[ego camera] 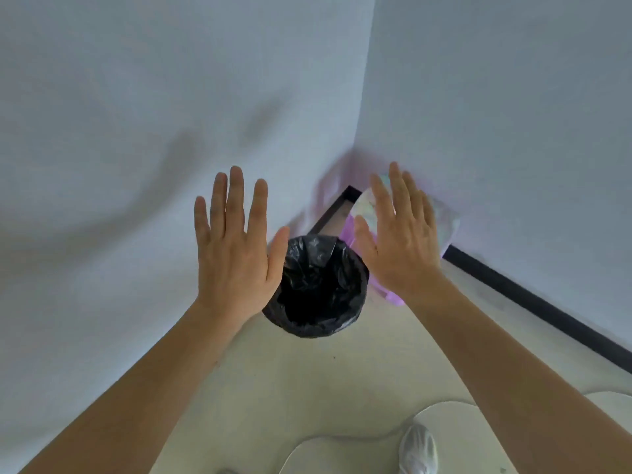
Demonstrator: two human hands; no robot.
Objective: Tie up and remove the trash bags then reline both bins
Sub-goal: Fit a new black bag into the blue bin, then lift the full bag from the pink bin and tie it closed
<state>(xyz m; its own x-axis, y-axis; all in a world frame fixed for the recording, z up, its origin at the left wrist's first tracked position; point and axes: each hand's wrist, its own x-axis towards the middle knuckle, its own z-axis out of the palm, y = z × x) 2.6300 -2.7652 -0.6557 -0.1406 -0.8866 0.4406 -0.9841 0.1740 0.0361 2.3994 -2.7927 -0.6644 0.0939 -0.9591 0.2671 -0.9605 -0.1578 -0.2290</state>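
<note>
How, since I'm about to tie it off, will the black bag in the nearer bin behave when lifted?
Probably floppy: the black bag is thin, crinkled film with a loose folded edge. Possibly light, since the inside looks dark and hollow, though any contents are hidden. The glossy film may slip, so gather it before pulling.

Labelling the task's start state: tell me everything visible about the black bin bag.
The black bag is thin, glossy, crinkled plastic, folded outward over a round rim, hiding the bin beneath. Its mouth is open and untied; the inside is too dark to show contents. It stands upright on the pale floor near the wall corner, beside a purple bin. The left hand and right hand hover above it, open; neither grips it.
</note>
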